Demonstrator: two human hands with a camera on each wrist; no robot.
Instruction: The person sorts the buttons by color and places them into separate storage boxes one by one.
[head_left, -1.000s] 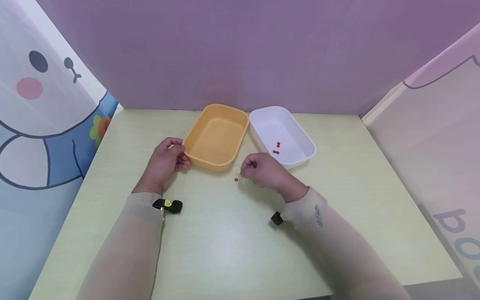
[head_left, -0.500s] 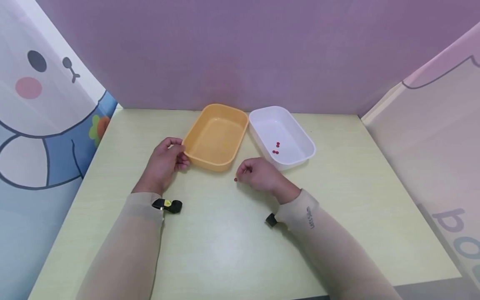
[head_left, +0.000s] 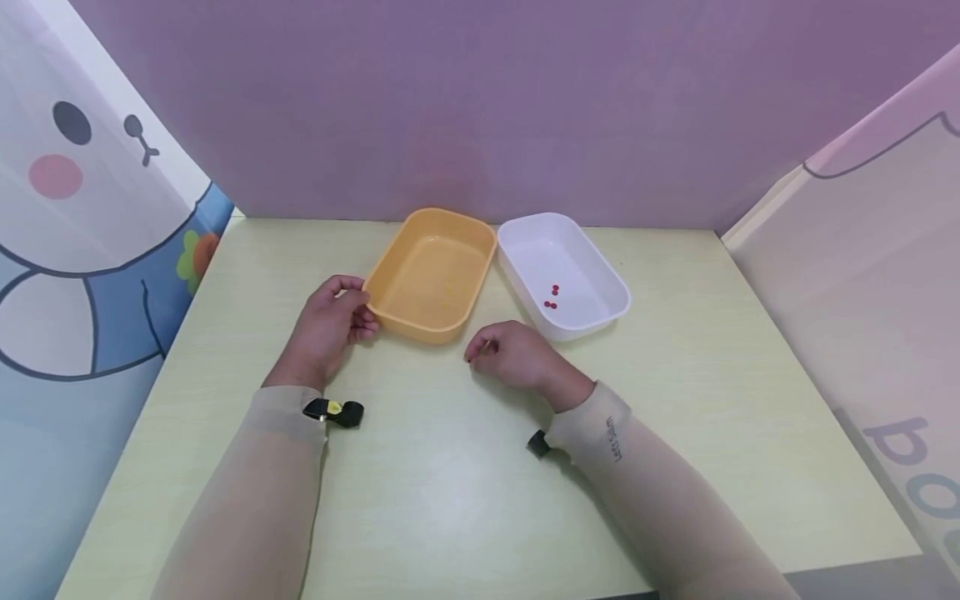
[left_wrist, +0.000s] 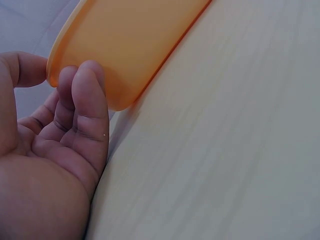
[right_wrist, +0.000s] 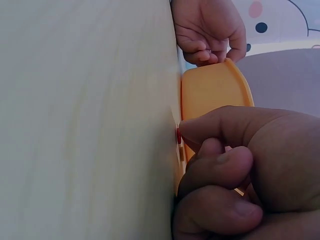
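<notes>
My left hand (head_left: 324, 329) grips the near left corner of an orange plastic tray (head_left: 427, 327), thumb at the rim and fingers against the outer wall. To the right, my right hand (head_left: 516, 354) is low over the table with its fingers curled. Its thumb and forefinger pinch a small red bead (right_wrist: 178, 135) at the tabletop, mostly hidden in the head view. A small yellowish piece (right_wrist: 182, 154) shows just beyond it in the right wrist view. Several red beads (head_left: 554, 291) lie in the white tray (head_left: 609, 320).
Both trays stand side by side at the back of the pale wooden table (head_left: 442, 500), near the purple wall (head_left: 480, 108). Faint yellow pieces (head_left: 450, 290) lie in the orange tray. Printed panels (head_left: 90, 250) flank the table.
My right hand has moved a little left and toward me, from beside the red bead to right over it, covering it. My left hand and the trays have stayed put.
</notes>
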